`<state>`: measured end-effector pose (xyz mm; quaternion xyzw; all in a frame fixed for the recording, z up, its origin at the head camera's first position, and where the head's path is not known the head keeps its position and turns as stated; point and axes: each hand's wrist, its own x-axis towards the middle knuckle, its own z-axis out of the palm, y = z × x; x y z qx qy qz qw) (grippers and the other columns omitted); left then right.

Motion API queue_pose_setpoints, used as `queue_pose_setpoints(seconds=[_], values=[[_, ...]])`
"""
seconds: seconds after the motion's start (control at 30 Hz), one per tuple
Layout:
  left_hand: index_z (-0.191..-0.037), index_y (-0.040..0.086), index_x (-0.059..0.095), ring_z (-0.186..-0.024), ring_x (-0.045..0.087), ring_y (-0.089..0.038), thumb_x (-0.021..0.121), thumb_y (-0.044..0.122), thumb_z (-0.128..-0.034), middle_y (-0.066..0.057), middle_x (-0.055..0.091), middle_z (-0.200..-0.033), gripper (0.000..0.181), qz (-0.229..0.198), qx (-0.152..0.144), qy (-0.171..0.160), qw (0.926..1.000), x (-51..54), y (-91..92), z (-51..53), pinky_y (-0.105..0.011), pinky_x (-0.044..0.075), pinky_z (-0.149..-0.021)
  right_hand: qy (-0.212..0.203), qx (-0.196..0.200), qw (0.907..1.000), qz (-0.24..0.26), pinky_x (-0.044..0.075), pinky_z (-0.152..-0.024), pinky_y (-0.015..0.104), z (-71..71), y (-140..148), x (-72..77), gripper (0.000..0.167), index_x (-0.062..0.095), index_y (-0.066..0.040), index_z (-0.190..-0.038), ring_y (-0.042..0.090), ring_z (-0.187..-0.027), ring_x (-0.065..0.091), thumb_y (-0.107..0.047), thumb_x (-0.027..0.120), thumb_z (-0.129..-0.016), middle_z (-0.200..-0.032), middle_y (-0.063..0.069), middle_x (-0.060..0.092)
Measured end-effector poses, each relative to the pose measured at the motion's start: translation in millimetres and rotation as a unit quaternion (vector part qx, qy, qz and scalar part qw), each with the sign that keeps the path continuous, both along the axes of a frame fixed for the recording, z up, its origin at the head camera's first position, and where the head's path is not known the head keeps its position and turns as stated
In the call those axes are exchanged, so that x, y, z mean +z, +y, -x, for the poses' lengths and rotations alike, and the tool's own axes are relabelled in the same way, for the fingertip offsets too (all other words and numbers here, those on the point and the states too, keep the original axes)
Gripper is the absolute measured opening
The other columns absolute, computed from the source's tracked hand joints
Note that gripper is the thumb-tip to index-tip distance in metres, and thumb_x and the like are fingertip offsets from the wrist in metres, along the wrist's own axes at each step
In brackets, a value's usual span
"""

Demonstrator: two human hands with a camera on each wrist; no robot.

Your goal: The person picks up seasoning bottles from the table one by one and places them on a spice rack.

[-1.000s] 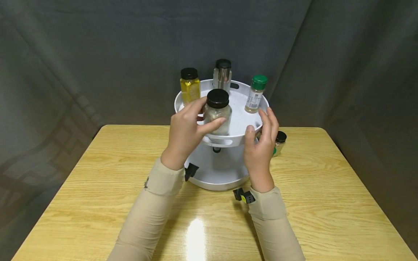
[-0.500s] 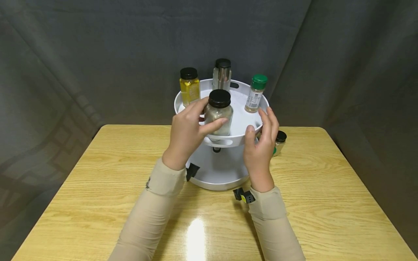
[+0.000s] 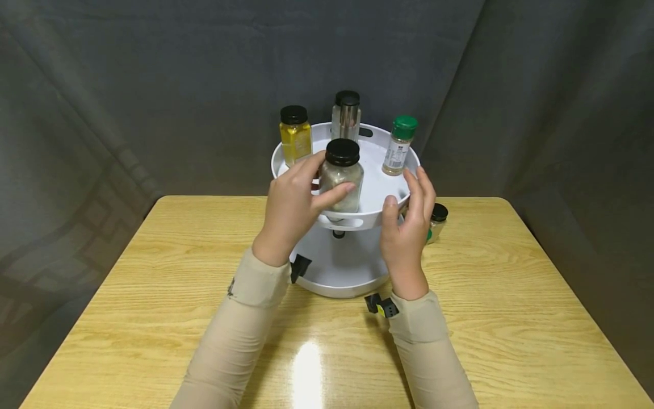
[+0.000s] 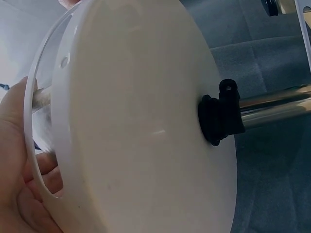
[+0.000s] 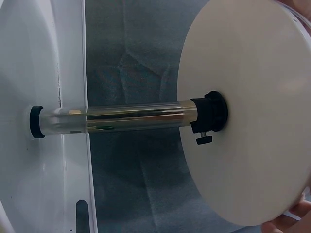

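— At your left grip (image 3: pixel 293 201), what's the hold?

— You're grasping a clear jar (image 3: pixel 343 175) with a black lid. It lies just right of your palm, long axis near upright, by the near rim of the upper tray (image 3: pixel 378 187). Whether its base touches that tray is hard to say; the rim and your thumb (image 3: pixel 334 196) cover it.

— Which hand is nearer, and what's the other doing?

— Your left, clearly. Your right grip (image 3: pixel 407 236) is loose, fingers spread against the tray's right rim, apart from the jar.

— What else can't you make out?

— Farther back, the black-topped containers (image 3: pixel 349 116) overlap, so their count is unclear. Past your right grip, a lidded container (image 3: pixel 437 221) on the surface (image 3: pixel 511 284) is partly covered by your hand. Your left wrist view shows mostly the tray's underside, with the jar barely glimpsed through the slot.
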<state>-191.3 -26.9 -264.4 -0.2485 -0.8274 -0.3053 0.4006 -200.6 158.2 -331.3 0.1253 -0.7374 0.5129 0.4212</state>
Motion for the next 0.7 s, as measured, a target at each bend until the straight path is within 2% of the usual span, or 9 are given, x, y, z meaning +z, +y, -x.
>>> queue_pose_setpoints(seconds=[0.7], values=[[-0.128, -0.004, 0.063, -0.081, 0.068, -0.024, 0.078, 0.034, -0.0896, -0.018, 0.071, -0.117, 0.056, -0.003, 0.015, -0.002, 0.9999, -5.5, 3.2, -1.7, -0.033, 0.059, -0.068, 0.004, 0.002, 1.0000, -0.003, 0.032, -0.117, 0.050, 1.5, 0.7, -1.2, 0.086, 0.052, 0.006, -0.141, 0.033, -0.143, 0.034, -0.068, 0.041, -0.098, -0.152, 0.025, 0.035]])
